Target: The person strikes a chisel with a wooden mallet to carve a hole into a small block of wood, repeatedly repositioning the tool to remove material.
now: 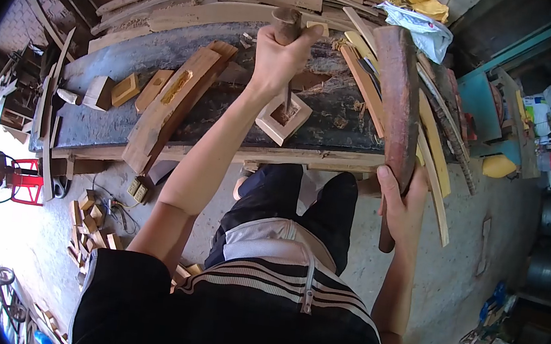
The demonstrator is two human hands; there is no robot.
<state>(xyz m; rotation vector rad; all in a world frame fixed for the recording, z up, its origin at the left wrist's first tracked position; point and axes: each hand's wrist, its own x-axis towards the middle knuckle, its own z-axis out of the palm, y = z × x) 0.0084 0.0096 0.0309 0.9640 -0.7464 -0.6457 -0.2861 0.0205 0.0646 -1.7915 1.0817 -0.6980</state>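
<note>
My left hand (277, 60) is wrapped round the handle of a chisel (286, 25), held upright. The chisel's blade points down into a square recess in a small light wooden block (272, 131), which lies near the front edge of the workbench (223, 154). Chips sit in the recess; the blade's tip is hard to make out. On the other side, my right hand (405, 204) is closed on the narrow end of a long dark wooden mallet (396, 94). Its thick end is raised over the right part of the bench, apart from the chisel.
A longer timber with a cut slot (185, 104) lies left of the block, beside several small wood blocks (99, 93). Wood strips (363, 90) lie at the right. Planks (212, 15) are stacked along the brick wall. Offcuts (87, 222) and a red stool (28, 181) stand on the floor.
</note>
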